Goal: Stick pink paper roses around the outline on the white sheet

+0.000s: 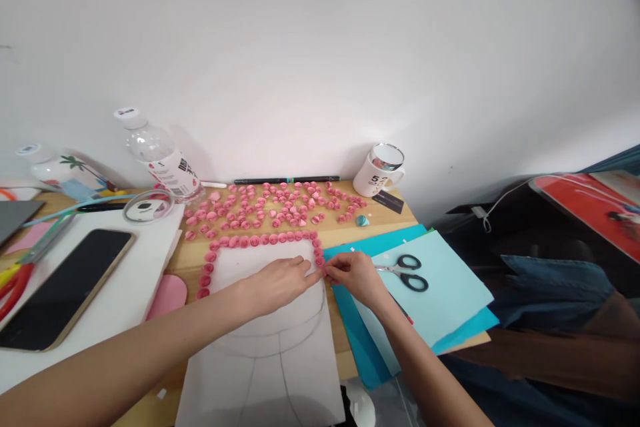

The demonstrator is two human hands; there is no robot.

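A white sheet of paper (250, 347) with pencil-drawn curves lies in front of me. Rolled pink paper roses (273, 239) line its top edge and run down both sides. My left hand (285, 285) rests palm down across the sheet, fingers stretched toward its right edge, holding nothing. At that edge, the fingertips of my right hand (354, 273) are pinched at the lower end of the right-hand row, on a small pink paper rose mostly hidden by the fingers. The two hands' fingertips nearly meet there. Several loose roses (245, 208) are spread on the table behind the sheet.
Black-handled scissors (413, 272) lie on light-blue paper (450, 287) at right. A white mug (379, 173) and a pen (287, 180) are by the wall. On the left are a plastic bottle (163, 160), a phone (65, 287) and a tape roll (149, 207).
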